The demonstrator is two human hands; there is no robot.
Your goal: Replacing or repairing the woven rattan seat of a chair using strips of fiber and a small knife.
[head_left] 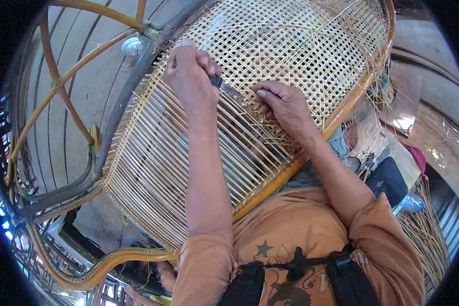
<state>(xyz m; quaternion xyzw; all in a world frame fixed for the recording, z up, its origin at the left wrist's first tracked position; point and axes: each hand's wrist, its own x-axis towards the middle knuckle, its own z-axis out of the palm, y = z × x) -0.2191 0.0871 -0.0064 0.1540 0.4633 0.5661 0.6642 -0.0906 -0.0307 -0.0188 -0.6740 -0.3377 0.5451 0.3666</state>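
Note:
A rattan chair frame lies before me, strung with pale cane webbing point(262, 48). The far part is woven in an open lattice, while the near left part has only parallel cane strands point(153, 153). My left hand point(191, 76) is closed around a tool with a black handle and a short metal blade point(232, 91). Its blade points right, over the edge of the weave. Beside the blade, my right hand point(288, 107) is closed with thumb and forefinger pinched at the weave's edge. What it holds, if anything, is too small to make out.
A glossy rattan rail point(270, 187) runs along my front. On the left stand crossed rattan poles point(59, 84) and a dark wrapped frame bar point(121, 104). At right are a plastic bottle point(412, 202), a bundle of long cane strips point(424, 229) and loose strands.

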